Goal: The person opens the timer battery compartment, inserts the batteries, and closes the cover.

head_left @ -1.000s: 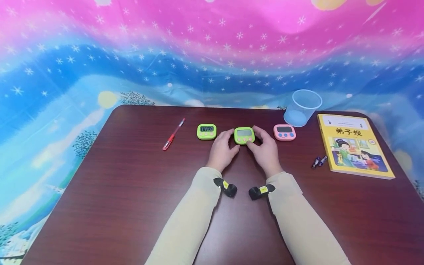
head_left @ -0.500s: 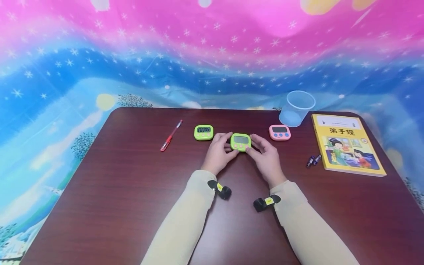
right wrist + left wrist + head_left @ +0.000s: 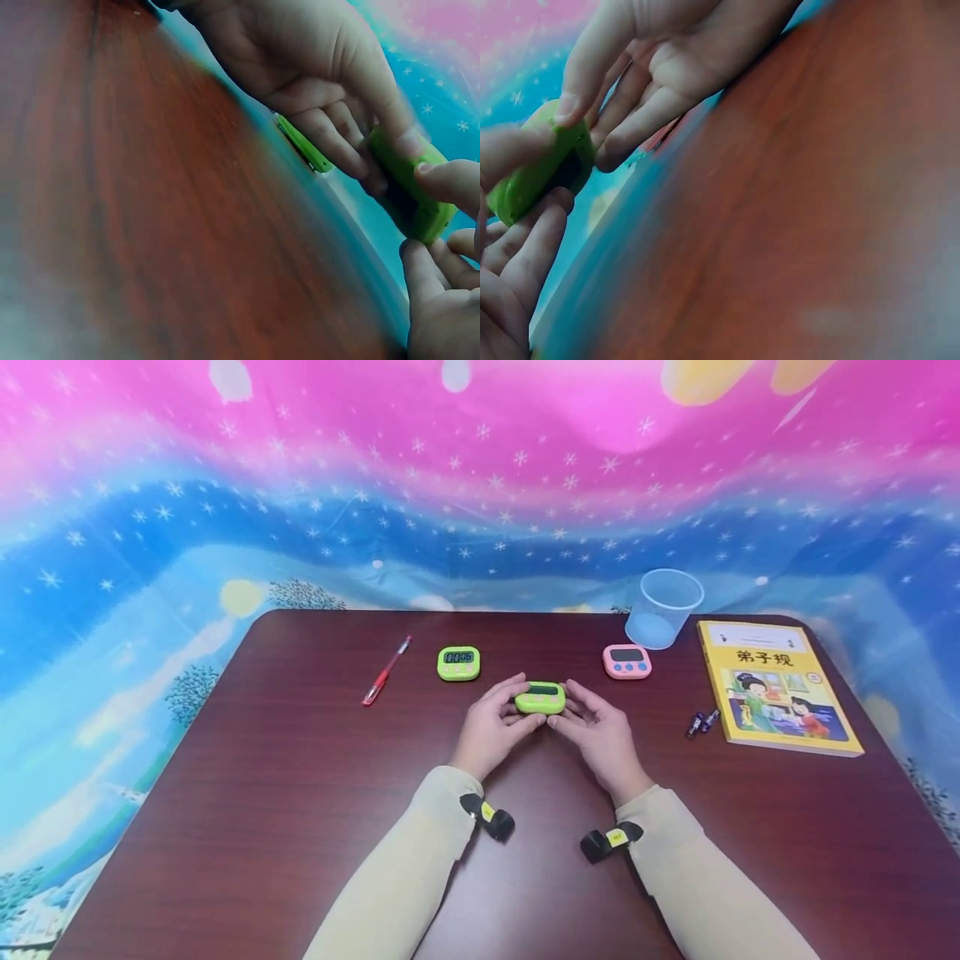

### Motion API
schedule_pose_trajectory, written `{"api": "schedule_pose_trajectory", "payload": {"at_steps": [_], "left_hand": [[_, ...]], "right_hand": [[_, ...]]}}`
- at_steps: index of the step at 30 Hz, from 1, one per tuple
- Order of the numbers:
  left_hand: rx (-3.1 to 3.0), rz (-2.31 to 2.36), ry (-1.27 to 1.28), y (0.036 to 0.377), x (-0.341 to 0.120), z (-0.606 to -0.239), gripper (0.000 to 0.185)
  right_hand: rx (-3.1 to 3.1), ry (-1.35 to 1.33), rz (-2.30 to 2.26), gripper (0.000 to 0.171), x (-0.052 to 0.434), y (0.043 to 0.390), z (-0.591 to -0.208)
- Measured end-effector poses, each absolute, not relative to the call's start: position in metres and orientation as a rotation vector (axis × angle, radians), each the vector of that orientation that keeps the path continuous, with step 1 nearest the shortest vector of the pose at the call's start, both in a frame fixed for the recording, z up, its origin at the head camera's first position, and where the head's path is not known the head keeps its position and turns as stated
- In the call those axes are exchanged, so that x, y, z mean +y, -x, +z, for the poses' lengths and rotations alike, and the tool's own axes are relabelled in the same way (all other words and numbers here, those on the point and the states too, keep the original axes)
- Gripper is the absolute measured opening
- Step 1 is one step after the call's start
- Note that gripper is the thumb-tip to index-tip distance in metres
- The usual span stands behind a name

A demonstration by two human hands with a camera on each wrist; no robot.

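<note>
A green timer (image 3: 540, 697) is held at frame centre, lifted off the dark table (image 3: 262, 793) and tilted, pinched between both hands. The left hand (image 3: 491, 727) is curled round its left end, thumb on top; the right hand (image 3: 596, 731) is curled round its right end. Behind, a second green timer (image 3: 458, 662) lies upper left of centre and a pink timer (image 3: 627, 662) upper right. A red pen (image 3: 386, 671) is seen further left, a clear cup (image 3: 663, 607) and yellow book (image 3: 772, 687) at right
</note>
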State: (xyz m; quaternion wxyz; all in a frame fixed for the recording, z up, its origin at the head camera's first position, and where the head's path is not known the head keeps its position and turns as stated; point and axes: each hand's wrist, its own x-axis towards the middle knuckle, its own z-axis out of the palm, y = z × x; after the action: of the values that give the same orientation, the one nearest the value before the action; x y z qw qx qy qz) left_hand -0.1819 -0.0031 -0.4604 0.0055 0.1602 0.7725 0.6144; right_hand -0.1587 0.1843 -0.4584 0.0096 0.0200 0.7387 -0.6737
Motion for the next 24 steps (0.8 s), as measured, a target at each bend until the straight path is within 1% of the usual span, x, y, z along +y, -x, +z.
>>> {"api": "schedule_pose_trajectory", "payload": {"at_steps": [6, 9, 11, 15, 17, 24], "left_hand": [[2.379, 1.963, -0.538, 0.163, -0.003, -0.461, 0.04], [2.357, 1.964, -0.574, 0.156, -0.004, -0.462, 0.038], [2.345, 1.944, -0.601, 0.151, -0.005, -0.462, 0.045], [2.331, 1.899, -0.636, 0.141, -0.006, -0.462, 0.069], [2.341, 1.873, -0.638, 0.135, -0.006, -0.462, 0.077], [2.309, 1.842, -0.607, 0.109, -0.01, -0.459, 0.077]], "right_hand": [[2.303, -0.015, -2.099, 0.077, 0.191, 0.144, -0.457], [2.305, 0.049, -2.09, 0.078, 0.195, 0.135, -0.457], [2.315, 0.089, -2.079, 0.077, 0.197, 0.129, -0.459], [2.348, 0.161, -2.061, 0.076, 0.202, 0.118, -0.461], [2.365, 0.201, -2.058, 0.074, 0.203, 0.112, -0.461], [2.385, 0.341, -2.068, 0.071, 0.202, 0.086, -0.459]]}}
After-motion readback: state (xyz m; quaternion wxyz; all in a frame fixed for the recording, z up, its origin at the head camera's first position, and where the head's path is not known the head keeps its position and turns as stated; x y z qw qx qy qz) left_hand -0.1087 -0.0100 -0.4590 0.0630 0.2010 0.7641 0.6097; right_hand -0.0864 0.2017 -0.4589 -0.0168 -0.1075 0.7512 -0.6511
